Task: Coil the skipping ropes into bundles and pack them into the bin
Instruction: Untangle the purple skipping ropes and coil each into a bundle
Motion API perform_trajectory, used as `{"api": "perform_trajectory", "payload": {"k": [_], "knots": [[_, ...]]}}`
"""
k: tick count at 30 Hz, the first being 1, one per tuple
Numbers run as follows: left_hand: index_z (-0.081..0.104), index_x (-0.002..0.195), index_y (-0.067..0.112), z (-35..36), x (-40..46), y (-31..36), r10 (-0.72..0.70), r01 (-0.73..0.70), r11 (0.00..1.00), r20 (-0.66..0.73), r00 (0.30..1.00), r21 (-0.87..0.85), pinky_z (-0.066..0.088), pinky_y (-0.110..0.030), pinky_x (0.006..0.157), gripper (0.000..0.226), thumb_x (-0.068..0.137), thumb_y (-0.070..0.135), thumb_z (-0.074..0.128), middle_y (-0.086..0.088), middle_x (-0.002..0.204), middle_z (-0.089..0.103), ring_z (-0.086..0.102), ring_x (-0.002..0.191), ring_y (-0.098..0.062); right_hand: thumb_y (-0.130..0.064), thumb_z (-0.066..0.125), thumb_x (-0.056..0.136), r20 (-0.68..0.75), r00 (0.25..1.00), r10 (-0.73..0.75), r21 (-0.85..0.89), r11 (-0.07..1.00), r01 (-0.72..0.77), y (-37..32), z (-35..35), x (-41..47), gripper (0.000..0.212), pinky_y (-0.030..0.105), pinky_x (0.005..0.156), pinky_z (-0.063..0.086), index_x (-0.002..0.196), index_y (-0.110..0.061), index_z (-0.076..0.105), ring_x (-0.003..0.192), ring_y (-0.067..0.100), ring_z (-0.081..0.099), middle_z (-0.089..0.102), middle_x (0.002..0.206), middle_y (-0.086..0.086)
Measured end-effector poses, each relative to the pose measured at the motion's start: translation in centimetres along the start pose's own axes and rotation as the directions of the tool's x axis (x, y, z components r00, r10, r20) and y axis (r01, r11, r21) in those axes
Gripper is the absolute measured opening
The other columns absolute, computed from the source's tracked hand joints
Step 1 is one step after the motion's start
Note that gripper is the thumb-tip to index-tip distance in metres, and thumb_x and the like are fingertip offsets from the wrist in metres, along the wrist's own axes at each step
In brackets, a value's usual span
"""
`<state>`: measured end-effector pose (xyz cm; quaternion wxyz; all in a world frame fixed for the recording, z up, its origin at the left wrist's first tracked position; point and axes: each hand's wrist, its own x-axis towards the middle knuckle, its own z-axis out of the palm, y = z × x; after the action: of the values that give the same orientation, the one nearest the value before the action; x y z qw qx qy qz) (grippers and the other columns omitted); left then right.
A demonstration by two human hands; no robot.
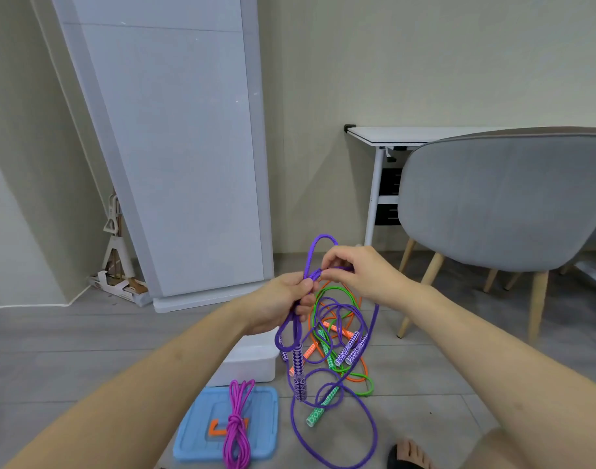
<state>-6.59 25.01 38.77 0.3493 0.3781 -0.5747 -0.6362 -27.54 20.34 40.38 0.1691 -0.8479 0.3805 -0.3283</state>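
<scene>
A: Grey plank floor [70,350], beige wall, leaning white panel [175,147] at rear left; white table [391,134] and grey chair [503,201] at right.

B: Left hand [283,304]?

A: Raised above floor, fingers curled round gathered loops of purple rope [337,431]; one patterned purple handle [299,374] hanging below fist.

B: Right hand [361,270]?

A: Just beside left, fingertips pinching same purple rope near its top loop.

B: Remaining items?

A: White bin [252,363] on floor beneath left wrist; blue lid [195,431] nearer camera, bearing knotted magenta rope bundle [237,428]. Tangle of orange rope [354,377], green rope [337,313] and more purple handles right of bin. Sandalled foot [410,453] at bottom edge.
</scene>
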Motion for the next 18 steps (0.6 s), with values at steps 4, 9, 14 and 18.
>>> {"api": "perform_trajectory", "payload": {"k": [4, 9, 14, 18], "knots": [[0.044, 0.093, 0.015, -1.7, -0.1, 1.5, 0.108, -0.143, 0.973, -0.191, 0.976, -0.183, 0.032, -0.020, 0.050, 0.020, 0.110, 0.018, 0.033, 0.005, 0.063, 0.036, 0.028, 0.050, -0.007, -0.025, 0.064, 0.099, -0.099, 0.987, 0.127, -0.061, 0.989, -0.134, 2.2, -0.5, -0.9, 0.014, 0.037, 0.069, 0.048, 0.090, -0.017, 0.071, 0.067, 0.016, 0.058, 0.064, 0.072, 0.000], [0.047, 0.090, 0.015, -4.8, -1.0, 3.9, 0.231, -0.383, 0.874, -0.436, 0.870, -0.300, 0.030, -0.019, 0.048, 0.025, 0.111, 0.018, 0.033, 0.004, 0.066, 0.035, 0.026, 0.051, -0.008, -0.025, 0.056, 0.104, -0.135, 0.929, 0.343, 0.146, 0.935, -0.324, 4.3, -1.4, -2.3, 0.025, 0.020, 0.055, 0.033, 0.087, -0.017, 0.072, 0.051, 0.002, 0.041, 0.048, 0.061, -0.004], [0.047, 0.093, 0.015, -4.3, -0.8, 3.3, 0.251, -0.355, 0.919, -0.440, 0.862, -0.170, 0.031, -0.020, 0.049, 0.023, 0.111, 0.016, 0.031, 0.003, 0.068, 0.038, 0.023, 0.054, -0.010, -0.030, 0.049, 0.106, -0.147, 0.895, 0.421, 0.354, 0.867, -0.350, 2.7, -0.5, -1.6, 0.016, 0.025, 0.051, 0.029, 0.098, -0.019, 0.056, 0.054, 0.007, 0.035, 0.042, 0.068, -0.002], [0.047, 0.101, 0.012, -2.8, -0.3, 2.7, 0.245, -0.333, 0.929, -0.409, 0.879, -0.160, 0.031, -0.020, 0.050, 0.019, 0.111, 0.015, 0.031, 0.002, 0.069, 0.041, 0.025, 0.053, -0.009, -0.004, 0.040, 0.098, -0.174, 0.836, 0.521, 0.585, 0.737, -0.338, 0.0, 0.4, -0.3, 0.016, 0.024, 0.046, 0.026, 0.099, -0.017, 0.049, 0.051, 0.010, 0.032, 0.047, 0.070, 0.003]]}}
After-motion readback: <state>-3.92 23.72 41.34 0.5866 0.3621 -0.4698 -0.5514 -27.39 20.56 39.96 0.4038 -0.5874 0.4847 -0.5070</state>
